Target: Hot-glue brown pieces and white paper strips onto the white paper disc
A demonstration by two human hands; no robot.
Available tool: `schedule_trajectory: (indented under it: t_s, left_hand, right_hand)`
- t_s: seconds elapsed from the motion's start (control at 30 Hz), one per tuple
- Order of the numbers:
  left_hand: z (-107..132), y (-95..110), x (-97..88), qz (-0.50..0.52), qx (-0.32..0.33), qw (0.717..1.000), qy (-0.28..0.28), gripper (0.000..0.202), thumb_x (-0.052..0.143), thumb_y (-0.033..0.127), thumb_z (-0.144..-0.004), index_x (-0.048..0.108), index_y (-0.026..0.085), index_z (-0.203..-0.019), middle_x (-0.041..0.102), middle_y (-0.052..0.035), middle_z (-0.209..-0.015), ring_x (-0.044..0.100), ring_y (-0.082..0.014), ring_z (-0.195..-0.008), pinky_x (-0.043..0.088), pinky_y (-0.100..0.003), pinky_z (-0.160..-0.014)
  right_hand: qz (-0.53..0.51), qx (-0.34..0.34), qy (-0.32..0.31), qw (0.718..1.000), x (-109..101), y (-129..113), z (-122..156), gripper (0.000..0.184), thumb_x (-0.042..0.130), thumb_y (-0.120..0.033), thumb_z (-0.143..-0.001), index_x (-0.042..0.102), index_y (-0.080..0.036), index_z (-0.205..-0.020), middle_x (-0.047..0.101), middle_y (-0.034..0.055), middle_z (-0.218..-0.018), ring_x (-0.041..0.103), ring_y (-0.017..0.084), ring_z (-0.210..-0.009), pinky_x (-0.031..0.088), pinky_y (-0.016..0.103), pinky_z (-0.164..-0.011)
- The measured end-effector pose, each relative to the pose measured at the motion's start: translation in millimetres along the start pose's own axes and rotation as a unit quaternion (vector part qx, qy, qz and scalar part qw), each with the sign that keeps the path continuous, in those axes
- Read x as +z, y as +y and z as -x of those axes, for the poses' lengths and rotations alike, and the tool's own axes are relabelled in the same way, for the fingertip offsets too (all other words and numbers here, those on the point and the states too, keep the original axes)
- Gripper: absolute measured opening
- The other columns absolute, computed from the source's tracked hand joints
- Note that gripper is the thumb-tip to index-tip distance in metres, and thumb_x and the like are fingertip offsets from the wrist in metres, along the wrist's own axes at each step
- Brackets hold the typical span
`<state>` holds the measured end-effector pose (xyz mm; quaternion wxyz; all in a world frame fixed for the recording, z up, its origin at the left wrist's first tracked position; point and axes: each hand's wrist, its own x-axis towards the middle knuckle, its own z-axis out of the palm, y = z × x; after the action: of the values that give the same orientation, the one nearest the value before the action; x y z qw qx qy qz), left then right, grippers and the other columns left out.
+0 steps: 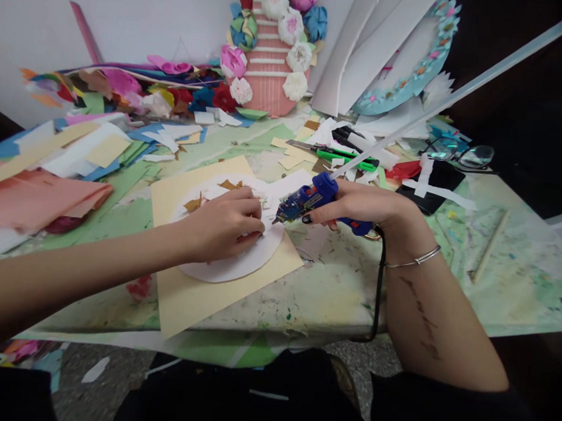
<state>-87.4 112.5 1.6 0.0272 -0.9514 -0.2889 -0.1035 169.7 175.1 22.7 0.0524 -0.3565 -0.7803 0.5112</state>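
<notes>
My right hand [365, 203] is wrapped round a blue hot glue gun [305, 197]. Its nozzle points left and down, close to the fingers of my left hand. A long translucent glue stick [455, 97] juts from the gun's back toward the upper right. My left hand [229, 225] rests over a white rounded paper piece [231, 271], fingers curled in; whatever they pinch is hidden. Brown paper scraps [193, 203] and small white bits show on that piece just beyond the hand. Beneath it lies a cream paper sheet [183, 303].
A green utility knife [347, 159] lies among scraps behind the gun. Eyeglasses [474, 157] and a black item with white strips [431, 186] are at right, near a thin stick [490, 244]. Coloured papers [65, 195] pile up at left; a flower-decorated pink guitar shape [274, 75] stands behind.
</notes>
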Motion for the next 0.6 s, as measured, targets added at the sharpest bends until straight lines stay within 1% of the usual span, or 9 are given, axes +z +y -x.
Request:
schedule_trajectory:
  t_s: [0.07, 0.2, 0.3, 0.37, 0.43, 0.53, 0.6]
  left_hand:
    - [-0.5, 1.7, -0.2, -0.010, 0.002, 1.000, -0.007, 0.027, 0.051, 0.020, -0.091, 0.074, 0.017, -0.078, 0.064, -0.0107, -0.081, 0.052, -0.0224, -0.081, 0.044, -0.035, -0.069]
    - [0.3, 3.1, -1.4, -0.012, 0.007, 1.000, -0.019, 0.028, 0.051, 0.022, -0.092, 0.074, 0.018, -0.077, 0.063, -0.0102, -0.083, 0.052, -0.0225, -0.083, 0.044, -0.037, -0.073]
    - [2.3, 2.4, -2.4, 0.001, 0.011, 1.000, -0.013, 0.024, 0.052, 0.021, -0.091, 0.073, 0.019, -0.080, 0.063, -0.0099, -0.084, 0.051, -0.0227, -0.086, 0.044, -0.037, -0.076]
    - [3.6, 1.6, -2.8, 0.000, 0.022, 1.000, -0.001, 0.022, 0.053, 0.022, -0.091, 0.073, 0.019, -0.083, 0.063, -0.0098, -0.085, 0.051, -0.0231, -0.087, 0.045, -0.038, -0.079]
    - [4.8, 1.3, -2.6, -0.014, 0.028, 0.999, 0.007, 0.021, 0.052, 0.025, -0.092, 0.073, 0.018, -0.091, 0.063, -0.0102, -0.088, 0.051, -0.0245, -0.089, 0.045, -0.040, -0.082]
    - [5.7, 1.7, -1.6, -0.037, 0.026, 0.999, -0.011, 0.025, 0.052, 0.033, -0.093, 0.071, 0.018, -0.100, 0.062, -0.0118, -0.092, 0.051, -0.0272, -0.094, 0.045, -0.042, -0.083]
    - [6.0, 2.3, -0.7, -0.041, 0.022, 0.999, -0.025, 0.027, 0.053, 0.037, -0.092, 0.071, 0.017, -0.101, 0.061, -0.0129, -0.094, 0.051, -0.0281, -0.094, 0.045, -0.044, -0.083]
  right_hand:
    - [-0.002, 0.000, 0.001, 1.000, -1.1, 0.0, 0.8, 0.014, 0.066, -0.026, -0.075, 0.058, -0.018, -0.066, 0.056, 0.0006, -0.061, 0.052, 0.012, -0.057, 0.041, 0.024, -0.050]
    - [-0.010, 0.004, 0.020, 1.000, -2.8, -0.8, 4.2, 0.013, 0.067, -0.025, -0.074, 0.058, -0.018, -0.068, 0.057, 0.0004, -0.062, 0.052, 0.012, -0.057, 0.041, 0.024, -0.050]
    - [-0.011, 0.005, 0.026, 1.000, -3.6, -1.5, 7.2, 0.014, 0.066, -0.025, -0.076, 0.057, -0.017, -0.068, 0.058, 0.0011, -0.064, 0.052, 0.012, -0.059, 0.041, 0.024, -0.052]
    - [-0.009, 0.002, 0.025, 1.000, -4.0, -2.4, 9.1, 0.016, 0.065, -0.026, -0.077, 0.056, -0.016, -0.068, 0.058, 0.0013, -0.064, 0.052, 0.012, -0.059, 0.041, 0.024, -0.052]
    - [-0.011, -0.003, 0.027, 1.000, -4.3, -3.9, 10.7, 0.016, 0.065, -0.025, -0.078, 0.056, -0.016, -0.068, 0.057, 0.0006, -0.064, 0.051, 0.011, -0.060, 0.040, 0.023, -0.052]
    - [-0.014, -0.006, 0.032, 0.999, -4.5, -6.4, 12.5, 0.013, 0.063, -0.023, -0.079, 0.057, -0.016, -0.070, 0.056, -0.0002, -0.065, 0.052, 0.010, -0.061, 0.040, 0.023, -0.054]
    - [-0.013, -0.003, 0.035, 0.999, -4.7, -7.5, 12.8, 0.013, 0.062, -0.022, -0.079, 0.058, -0.016, -0.070, 0.056, 0.0001, -0.064, 0.052, 0.010, -0.061, 0.040, 0.023, -0.054]
